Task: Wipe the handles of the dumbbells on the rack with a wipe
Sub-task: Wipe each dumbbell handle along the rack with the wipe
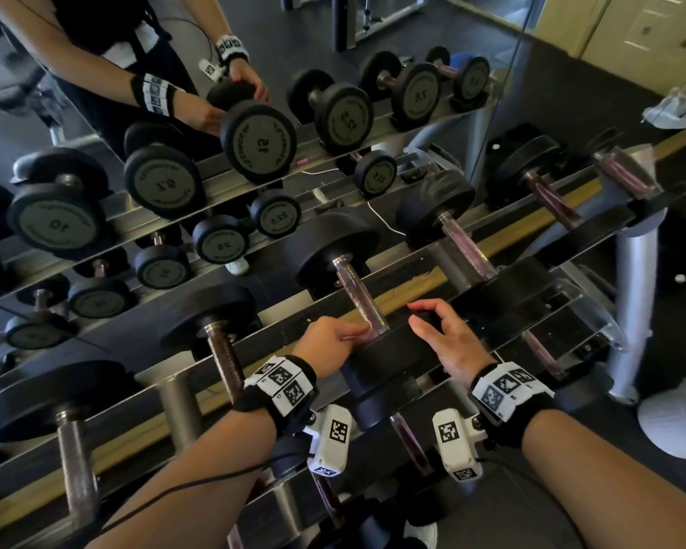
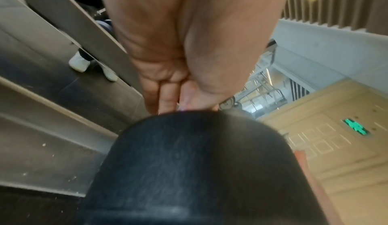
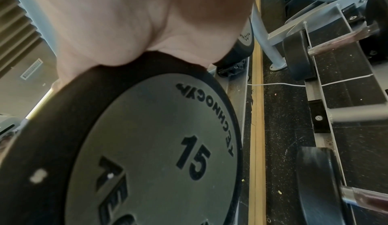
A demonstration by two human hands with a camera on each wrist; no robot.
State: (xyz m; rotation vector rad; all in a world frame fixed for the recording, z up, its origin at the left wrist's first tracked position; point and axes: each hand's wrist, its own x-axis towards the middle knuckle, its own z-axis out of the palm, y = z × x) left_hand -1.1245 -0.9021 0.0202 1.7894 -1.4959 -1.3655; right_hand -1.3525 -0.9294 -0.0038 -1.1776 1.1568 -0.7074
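A black dumbbell marked 15 (image 3: 157,145) lies on the top rail of the rack (image 1: 432,277), its purplish handle (image 1: 359,295) pointing away from me. My left hand (image 1: 333,336) lies against the left side of its near head (image 1: 397,350), straight fingers (image 2: 166,96) reaching over the rim towards the base of the handle. My right hand (image 1: 440,338) rests its palm (image 3: 147,21) on the right of that head, fingers bent over the rim. No wipe shows in any view.
More dumbbells lie on the rack: one to the left (image 1: 222,350), one to the right (image 1: 468,243), others on the tier below. A mirror (image 1: 175,172) behind the rack repeats them. A grey rack leg (image 1: 630,311) stands at the right on dark floor.
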